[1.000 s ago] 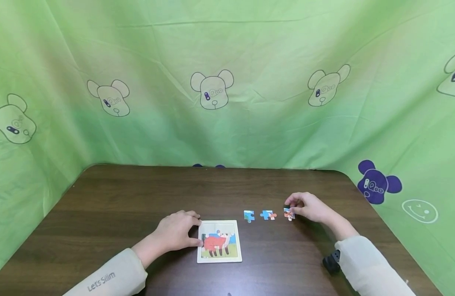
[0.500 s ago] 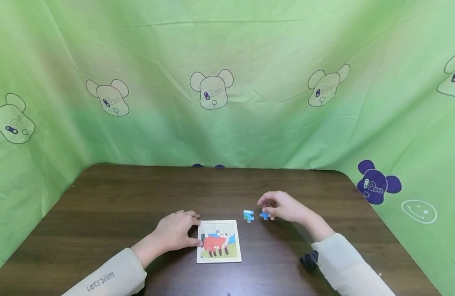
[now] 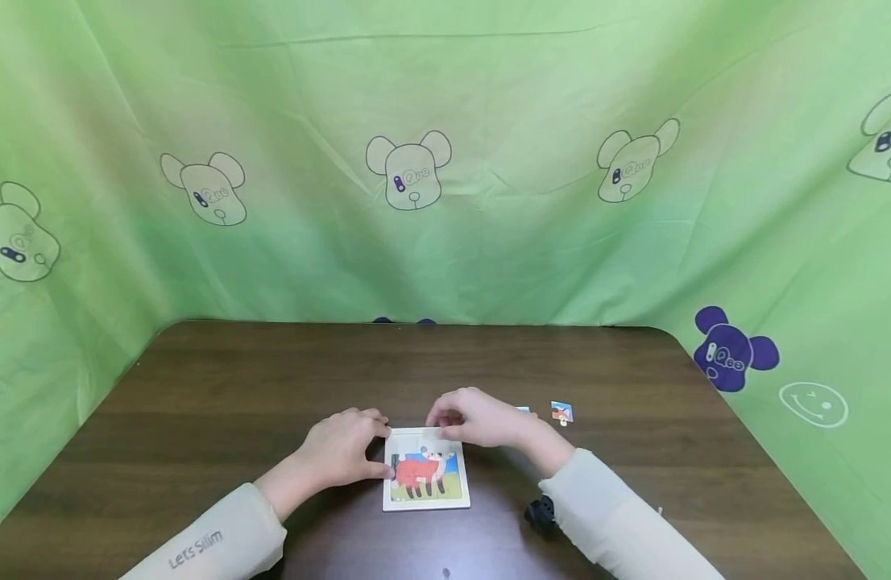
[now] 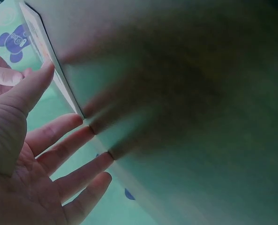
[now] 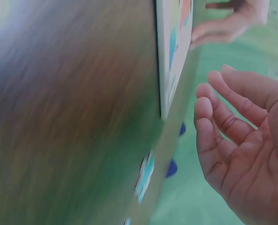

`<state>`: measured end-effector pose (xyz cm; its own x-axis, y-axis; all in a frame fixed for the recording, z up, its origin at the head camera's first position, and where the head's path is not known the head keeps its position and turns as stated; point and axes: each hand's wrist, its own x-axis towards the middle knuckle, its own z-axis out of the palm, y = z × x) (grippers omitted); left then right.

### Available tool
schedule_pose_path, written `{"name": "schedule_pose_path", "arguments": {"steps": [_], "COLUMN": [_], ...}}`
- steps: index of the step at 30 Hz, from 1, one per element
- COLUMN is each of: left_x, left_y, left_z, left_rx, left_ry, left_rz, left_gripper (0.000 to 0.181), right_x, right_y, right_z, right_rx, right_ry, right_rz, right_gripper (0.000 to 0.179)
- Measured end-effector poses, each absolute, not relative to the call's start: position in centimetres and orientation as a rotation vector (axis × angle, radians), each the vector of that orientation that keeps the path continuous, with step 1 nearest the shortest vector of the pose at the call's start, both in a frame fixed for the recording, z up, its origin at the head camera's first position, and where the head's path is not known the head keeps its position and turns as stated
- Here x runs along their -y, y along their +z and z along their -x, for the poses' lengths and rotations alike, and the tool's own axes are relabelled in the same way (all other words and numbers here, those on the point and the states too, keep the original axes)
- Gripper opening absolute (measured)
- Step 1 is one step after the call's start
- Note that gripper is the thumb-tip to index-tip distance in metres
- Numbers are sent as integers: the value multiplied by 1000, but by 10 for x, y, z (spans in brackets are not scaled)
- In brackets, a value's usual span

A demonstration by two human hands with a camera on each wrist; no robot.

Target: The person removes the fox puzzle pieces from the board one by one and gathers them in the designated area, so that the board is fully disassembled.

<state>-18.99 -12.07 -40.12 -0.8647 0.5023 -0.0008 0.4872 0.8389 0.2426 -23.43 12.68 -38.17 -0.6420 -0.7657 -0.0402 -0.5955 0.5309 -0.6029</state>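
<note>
To do this well, the left hand [image 3: 344,451] should hold the puzzle tray [image 3: 425,506] steady, and the right hand [image 3: 485,417] should move gently. The tray lies flat on the table [image 3: 271,362], well away from its far edge. The left fingers are spread, touching the tray's left side. The right fingers are loosely bent, pinching nothing, near the tray's far right corner. One loose piece [image 3: 561,412] lies farther right.

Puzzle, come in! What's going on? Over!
Left hand touching left side of puzzle. Right hand near its far edge, no piece visible inside. Loose pieces to the right, one partly hidden behind right hand.
</note>
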Motion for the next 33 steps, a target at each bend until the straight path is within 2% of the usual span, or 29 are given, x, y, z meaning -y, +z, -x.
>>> {"name": "schedule_pose_path", "arguments": {"steps": [14, 26, 33], "left_x": [123, 121, 122], "left_y": [-399, -400, -399], "left_z": [189, 189, 189], "left_rx": [-2958, -2954, -2932], "left_ry": [423, 427, 421], "left_rz": [-810, -826, -838], "left_gripper": [48, 48, 57], "right_x": [-86, -81, -80], "right_y": [-387, -388, -392], "right_z": [224, 215, 214], "right_rx": [-2413, -2448, -2449], "right_ry": [-696, -627, -614], "right_rz": [1134, 1058, 1019], "right_gripper": [11, 13, 14]}}
